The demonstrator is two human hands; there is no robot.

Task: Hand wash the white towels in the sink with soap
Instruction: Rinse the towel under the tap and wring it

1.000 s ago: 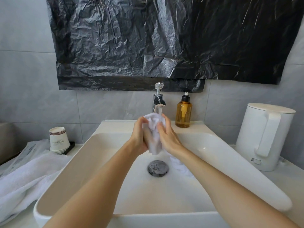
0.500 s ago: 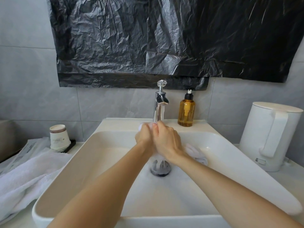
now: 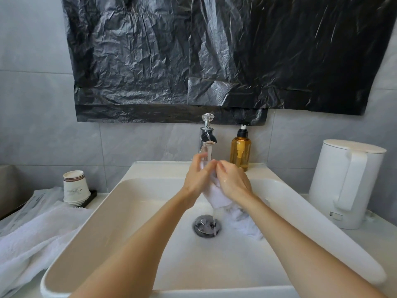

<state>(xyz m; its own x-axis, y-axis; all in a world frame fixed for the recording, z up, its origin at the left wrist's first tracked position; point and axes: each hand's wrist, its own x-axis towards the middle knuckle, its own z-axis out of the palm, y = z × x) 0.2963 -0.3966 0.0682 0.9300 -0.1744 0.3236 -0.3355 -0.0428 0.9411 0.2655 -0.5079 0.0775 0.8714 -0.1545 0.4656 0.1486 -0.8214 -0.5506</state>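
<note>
moved: left hand (image 3: 198,179) and right hand (image 3: 234,181) were pressed tight together half a second ago; their fingertips have now parted a little, and more of the small white towel (image 3: 214,194) shows between the palms
sink (image 3: 107,222): white rectangular basin nearest the camera; both forearms reach in over its front rim
drain (image 3: 207,225): metal stopper in the basin floor, with water splashing on it
small white towel: bunched between the two hands above the drain; its wet lower end trails into the basin just right of the drain
left hand: fingers curled round the towel's left side, gripping it; fingertips blurred
right hand: fingers curled over the towel's right side, gripping it; back of the hand wet
faucet (image 3: 206,136): chrome, at the sink's back edge; its stream (image 3: 209,152) falls between the fingertips onto the towel
soap bottle (image 3: 240,151): amber, black pump, just right of the faucet
counter (image 3: 376,239): white kettle (image 3: 345,183) on the right; on the left a large white towel (image 3: 32,237) lies beside the sink, with stacked paper cups (image 3: 76,188) behind it
wall: grey tiles, with a crinkled black plastic sheet (image 3: 214,57) hung above the faucet
</note>
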